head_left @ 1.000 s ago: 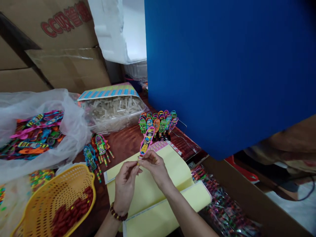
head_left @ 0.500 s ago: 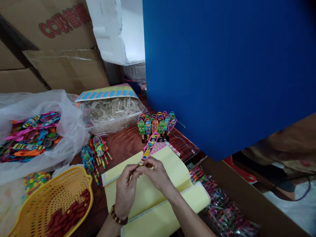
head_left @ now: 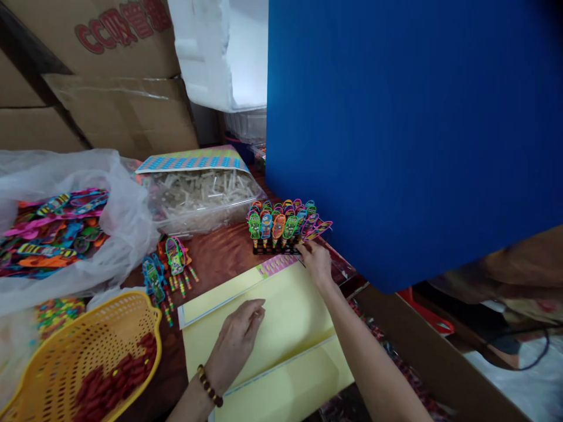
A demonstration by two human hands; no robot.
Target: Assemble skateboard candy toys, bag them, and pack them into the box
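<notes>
My right hand (head_left: 315, 259) is closed on the stem of a pink skateboard-shaped toy (head_left: 321, 228) and holds it at the right end of a black rack (head_left: 273, 248). Several colourful skateboard toys (head_left: 278, 218) stand upright in that rack. Flat on the yellow backing sheets (head_left: 281, 328) lies my left hand (head_left: 237, 343), fingers loosely extended and holding nothing; a bead bracelet is on its wrist.
A clear bag of skateboard toys (head_left: 57, 225) lies at left. Loose toys (head_left: 169, 266) lie beside a yellow basket (head_left: 74, 351) of red pieces. A clear tub of pale sticks (head_left: 200, 196) stands behind. A blue panel (head_left: 404, 129) fills the right. Cardboard boxes (head_left: 114, 111) are behind.
Both hands held the pink toy over the sheets. Now my right hand has carried it to the rack's right end, and my left hand has let go and dropped onto the sheets.
</notes>
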